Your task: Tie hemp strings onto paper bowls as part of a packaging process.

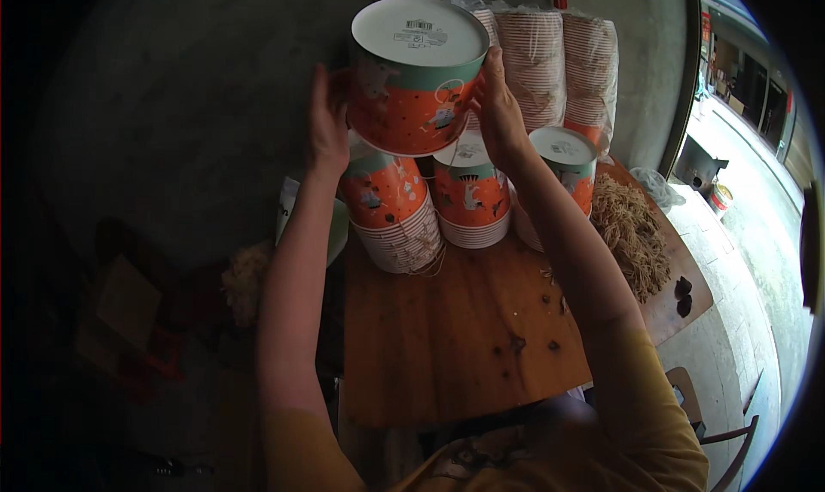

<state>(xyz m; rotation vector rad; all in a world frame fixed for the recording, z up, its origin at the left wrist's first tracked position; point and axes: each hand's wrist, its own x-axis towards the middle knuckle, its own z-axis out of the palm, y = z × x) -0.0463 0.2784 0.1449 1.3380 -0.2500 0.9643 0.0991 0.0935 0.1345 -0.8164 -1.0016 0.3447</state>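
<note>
Raised over the far side of the table is an orange and green paper bucket (404,114), upside down with its white base up. My left hand (328,127) presses its left side, and my right hand (501,110) grips its right side with the thumb toward the base. Beneath it on the table stand upturned stacks of similar buckets: a left stack (384,201) with twine around its rims, a middle stack (470,201), and a right stack (565,146) partly behind my right forearm. Fingers on the bucket's far side are hidden.
Tall bundles of nested buckets (530,71) in clear plastic stand against the grey wall. A heap of beige twine (632,234) lies at the table's right, with sunglasses (683,296) nearby. The brown wooden table (447,346) ends close to my body. A doorway opens at right.
</note>
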